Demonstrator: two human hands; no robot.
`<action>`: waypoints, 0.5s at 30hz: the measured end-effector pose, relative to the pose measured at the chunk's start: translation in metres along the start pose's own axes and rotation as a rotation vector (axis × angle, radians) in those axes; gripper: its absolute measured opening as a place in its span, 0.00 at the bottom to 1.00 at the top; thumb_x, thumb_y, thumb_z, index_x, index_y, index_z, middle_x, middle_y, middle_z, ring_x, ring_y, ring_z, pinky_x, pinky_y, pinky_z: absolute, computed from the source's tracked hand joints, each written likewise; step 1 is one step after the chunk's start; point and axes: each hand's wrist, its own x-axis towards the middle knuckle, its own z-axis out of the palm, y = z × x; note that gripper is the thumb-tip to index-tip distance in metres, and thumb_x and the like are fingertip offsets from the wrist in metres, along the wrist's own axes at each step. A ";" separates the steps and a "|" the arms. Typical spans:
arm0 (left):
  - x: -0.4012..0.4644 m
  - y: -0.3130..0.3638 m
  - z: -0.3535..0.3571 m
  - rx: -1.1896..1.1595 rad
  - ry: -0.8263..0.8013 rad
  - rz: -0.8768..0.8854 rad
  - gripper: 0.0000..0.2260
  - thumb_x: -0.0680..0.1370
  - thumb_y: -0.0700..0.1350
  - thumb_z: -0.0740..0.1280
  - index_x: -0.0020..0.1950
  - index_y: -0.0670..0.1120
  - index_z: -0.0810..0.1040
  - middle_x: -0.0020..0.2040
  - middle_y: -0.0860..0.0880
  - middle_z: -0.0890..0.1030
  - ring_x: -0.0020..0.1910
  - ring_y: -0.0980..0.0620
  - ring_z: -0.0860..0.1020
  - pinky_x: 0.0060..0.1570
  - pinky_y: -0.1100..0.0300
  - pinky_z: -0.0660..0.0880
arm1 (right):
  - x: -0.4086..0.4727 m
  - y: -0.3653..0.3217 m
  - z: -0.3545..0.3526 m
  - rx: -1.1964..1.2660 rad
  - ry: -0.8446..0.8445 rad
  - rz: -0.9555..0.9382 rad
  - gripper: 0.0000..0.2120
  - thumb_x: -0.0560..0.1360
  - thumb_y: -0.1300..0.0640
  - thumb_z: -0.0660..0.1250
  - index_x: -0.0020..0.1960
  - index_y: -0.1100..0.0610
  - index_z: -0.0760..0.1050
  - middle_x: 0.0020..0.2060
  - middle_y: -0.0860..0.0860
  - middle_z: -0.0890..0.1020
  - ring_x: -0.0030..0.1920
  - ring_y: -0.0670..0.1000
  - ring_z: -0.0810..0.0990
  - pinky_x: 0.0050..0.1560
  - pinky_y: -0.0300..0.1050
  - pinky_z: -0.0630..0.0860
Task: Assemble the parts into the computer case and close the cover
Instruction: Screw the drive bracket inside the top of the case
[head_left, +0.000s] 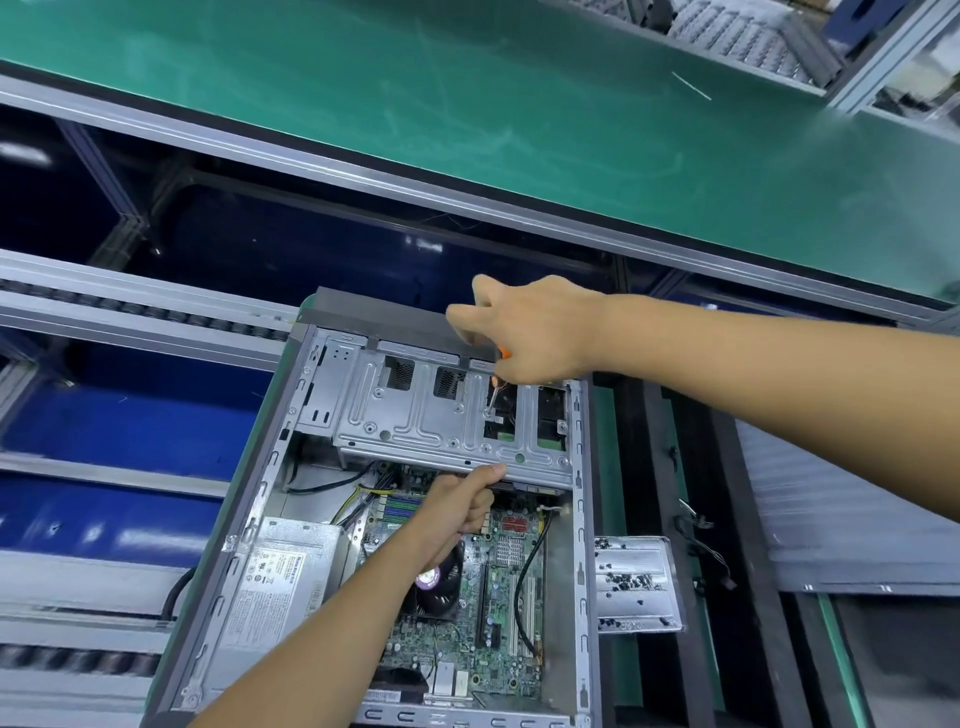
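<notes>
So the right hand (524, 332) is gripping a screwdriver (493, 397), tip down on the drive cage (447, 415); the left hand (457, 506) grips the cage's near edge, thumb on top. The computer case (270, 467) lies open on a conveyor line, long axis running away from me. Beside the case's right wall, a tray (636, 584) holds screws.

The right hand (524, 332) hides most of the screwdriver (493, 397) (only its tip shows); the case (260, 493) runs off the bottom edge.
</notes>
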 end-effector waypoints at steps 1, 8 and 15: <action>-0.001 0.001 0.000 0.000 -0.001 -0.004 0.19 0.80 0.57 0.68 0.31 0.54 0.85 0.27 0.52 0.58 0.28 0.52 0.55 0.30 0.63 0.62 | 0.000 0.004 -0.003 0.038 -0.046 -0.038 0.13 0.75 0.56 0.65 0.52 0.45 0.61 0.48 0.48 0.68 0.35 0.52 0.75 0.30 0.46 0.63; 0.000 0.001 0.001 -0.029 0.006 0.007 0.15 0.80 0.56 0.68 0.37 0.53 0.87 0.27 0.52 0.58 0.28 0.51 0.54 0.30 0.63 0.60 | -0.002 0.025 -0.007 0.216 -0.074 -0.091 0.09 0.73 0.63 0.64 0.47 0.50 0.72 0.43 0.43 0.74 0.38 0.47 0.81 0.33 0.48 0.74; 0.001 -0.001 0.000 0.001 0.011 0.019 0.24 0.80 0.56 0.68 0.24 0.53 0.78 0.27 0.51 0.57 0.28 0.51 0.54 0.29 0.63 0.60 | -0.003 0.015 0.002 0.321 -0.040 0.021 0.07 0.76 0.65 0.59 0.46 0.54 0.66 0.32 0.51 0.77 0.25 0.46 0.73 0.27 0.43 0.67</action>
